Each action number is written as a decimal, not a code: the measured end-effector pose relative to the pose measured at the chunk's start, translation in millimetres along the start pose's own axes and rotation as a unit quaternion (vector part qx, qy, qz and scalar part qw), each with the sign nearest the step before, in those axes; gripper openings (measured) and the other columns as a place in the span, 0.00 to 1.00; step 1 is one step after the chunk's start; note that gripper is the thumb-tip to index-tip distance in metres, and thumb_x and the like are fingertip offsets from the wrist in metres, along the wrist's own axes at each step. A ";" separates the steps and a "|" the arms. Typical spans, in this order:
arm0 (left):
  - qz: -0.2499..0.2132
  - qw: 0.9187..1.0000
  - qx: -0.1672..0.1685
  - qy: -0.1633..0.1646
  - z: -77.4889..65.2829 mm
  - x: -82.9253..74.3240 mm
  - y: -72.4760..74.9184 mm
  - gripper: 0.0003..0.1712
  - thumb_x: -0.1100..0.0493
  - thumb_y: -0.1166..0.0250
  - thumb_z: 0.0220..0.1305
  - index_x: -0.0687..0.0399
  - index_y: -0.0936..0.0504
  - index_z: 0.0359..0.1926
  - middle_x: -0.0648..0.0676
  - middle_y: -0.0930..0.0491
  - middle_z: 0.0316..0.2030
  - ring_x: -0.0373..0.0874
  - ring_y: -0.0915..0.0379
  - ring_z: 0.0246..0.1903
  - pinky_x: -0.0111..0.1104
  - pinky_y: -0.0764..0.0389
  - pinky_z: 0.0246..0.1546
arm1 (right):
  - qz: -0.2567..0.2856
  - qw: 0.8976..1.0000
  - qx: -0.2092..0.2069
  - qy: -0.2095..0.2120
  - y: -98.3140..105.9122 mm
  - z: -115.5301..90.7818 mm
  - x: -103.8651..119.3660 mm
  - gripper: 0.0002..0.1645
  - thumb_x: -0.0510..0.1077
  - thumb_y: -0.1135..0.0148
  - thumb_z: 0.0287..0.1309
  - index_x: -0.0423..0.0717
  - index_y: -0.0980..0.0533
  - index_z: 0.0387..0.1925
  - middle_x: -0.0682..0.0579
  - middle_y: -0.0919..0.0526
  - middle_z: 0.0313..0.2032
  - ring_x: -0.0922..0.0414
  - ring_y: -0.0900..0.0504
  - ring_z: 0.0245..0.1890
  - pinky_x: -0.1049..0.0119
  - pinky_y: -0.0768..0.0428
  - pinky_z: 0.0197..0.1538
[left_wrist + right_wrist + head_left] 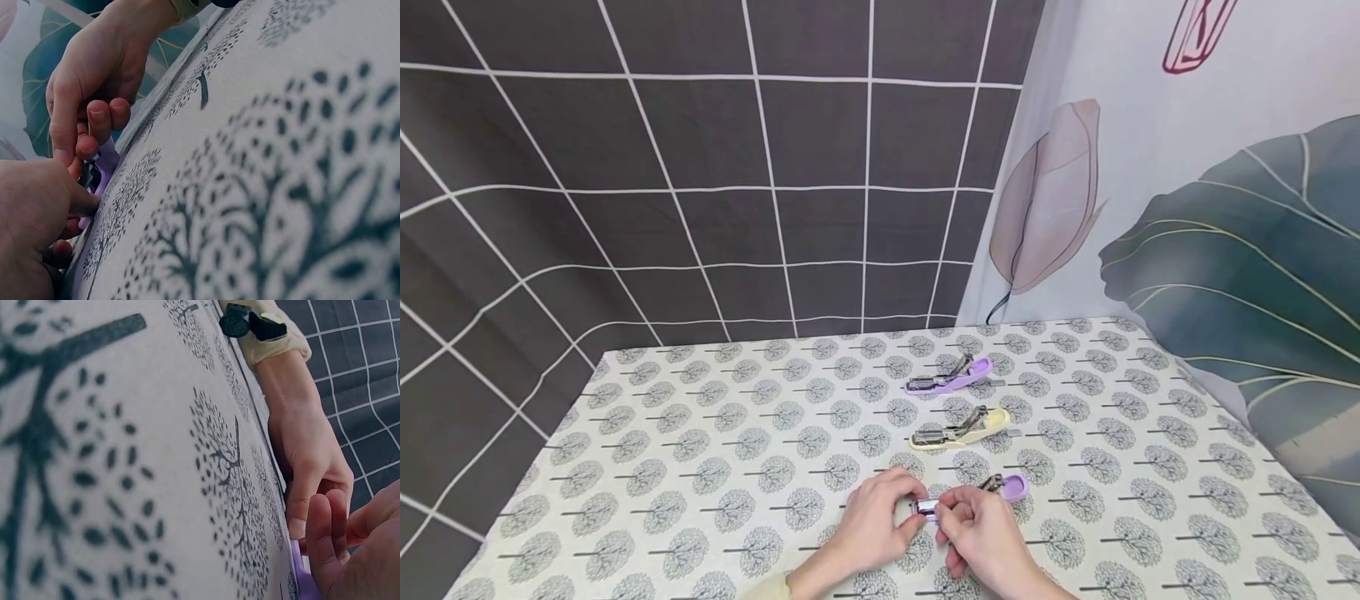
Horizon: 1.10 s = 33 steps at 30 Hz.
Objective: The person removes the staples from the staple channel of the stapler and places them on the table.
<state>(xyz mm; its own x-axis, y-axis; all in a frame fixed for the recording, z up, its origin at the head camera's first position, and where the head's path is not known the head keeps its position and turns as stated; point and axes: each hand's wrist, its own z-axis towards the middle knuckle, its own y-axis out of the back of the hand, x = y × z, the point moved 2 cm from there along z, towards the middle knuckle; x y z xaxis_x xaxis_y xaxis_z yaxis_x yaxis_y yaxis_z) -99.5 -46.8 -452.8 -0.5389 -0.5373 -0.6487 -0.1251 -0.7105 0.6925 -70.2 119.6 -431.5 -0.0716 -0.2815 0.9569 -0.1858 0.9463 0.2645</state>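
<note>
A purple stapler (pixel 1017 486) lies opened on the patterned cloth, its shiny metal part between my two hands. My left hand (pixel 880 512) pinches its left end between thumb and forefinger. Bent over the middle of the same stapler, my right hand (pixel 988 533) pinches at the metal part with thumb and forefinger. Its other fingers are curled beneath. The fingertips cover much of the stapler, so any small piece between them is hidden. In the left wrist view, purple plastic (pixel 107 164) and dark metal show between the hands. The right wrist view catches only a purple edge (pixel 304 581).
Behind the hands lies an opened yellow stapler (pixel 996 423), and farther back another opened purple stapler (pixel 977 370). All rest on a tree-print cloth (pixel 700 467). A dark grid-patterned curtain (pixel 812 133) stands behind, with a leaf-print curtain (pixel 1225 250) at the right.
</note>
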 end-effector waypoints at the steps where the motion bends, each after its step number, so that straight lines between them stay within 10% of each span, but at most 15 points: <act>1: 0.000 1.000 -0.001 -0.002 0.0 -0.2 0.1 0.14 0.65 0.24 0.49 0.46 0.16 0.36 0.37 0.22 0.36 0.32 0.26 0.36 0.28 0.24 0.36 | 0.000 1.000 -0.001 0.001 -0.1 0.2 -0.1 0.09 0.33 0.38 0.62 0.28 0.25 0.40 0.49 0.19 0.21 0.55 0.22 0.12 0.59 0.20 0.16; 33: 0.011 1.000 0.001 0.001 0.1 -2.1 2.3 0.15 0.63 0.24 0.50 0.44 0.16 0.38 0.38 0.21 0.38 0.34 0.24 0.38 0.31 0.23 0.38 | -0.058 0.996 -0.001 0.064 -1.0 5.3 -0.4 0.06 0.32 0.40 0.64 0.35 0.23 0.42 0.53 0.21 0.18 0.62 0.26 0.08 0.63 0.23 0.13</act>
<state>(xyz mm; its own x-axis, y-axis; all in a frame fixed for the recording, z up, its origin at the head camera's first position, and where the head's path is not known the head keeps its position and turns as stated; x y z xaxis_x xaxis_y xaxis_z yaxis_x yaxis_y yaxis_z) -98.8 -47.3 -449.8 -0.5392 -0.5535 -0.6347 -0.1150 -0.6982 0.7066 -75.1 118.0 -432.8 0.0752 -0.3669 0.9272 -0.1838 0.9088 0.3745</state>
